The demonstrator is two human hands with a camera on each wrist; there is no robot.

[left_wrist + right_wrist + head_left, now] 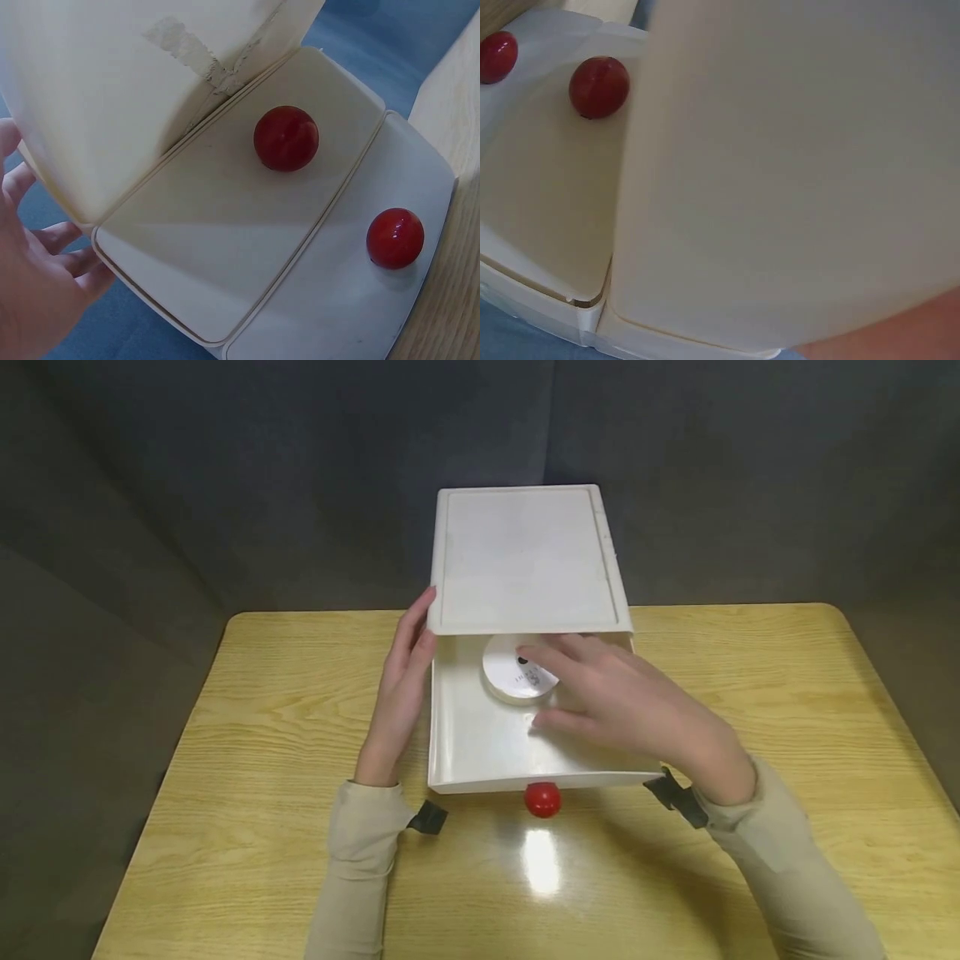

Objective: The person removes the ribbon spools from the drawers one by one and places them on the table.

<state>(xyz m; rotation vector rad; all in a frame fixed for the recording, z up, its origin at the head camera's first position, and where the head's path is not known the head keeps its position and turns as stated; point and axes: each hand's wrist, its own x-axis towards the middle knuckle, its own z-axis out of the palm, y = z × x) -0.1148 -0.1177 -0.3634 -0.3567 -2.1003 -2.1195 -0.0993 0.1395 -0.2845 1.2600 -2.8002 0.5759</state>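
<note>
While the drawer [480, 752] stands pulled out | right hand [622, 710] inside, loosely spread fingers over white disc [510, 672] at back | left hand [401, 693] flat, released, against cabinet [525, 560] side edge | red knob [542, 799] at front; bare table [750, 710] around.

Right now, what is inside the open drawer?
A white round disc lies in the drawer, under the right hand's fingers. The drawer's back part is covered by the cabinet.

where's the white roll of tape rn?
Head view: the white tape roll lies inside the pulled-out drawer, toward its back just under the cabinet's front edge, with the right hand resting its fingers on it.
</note>
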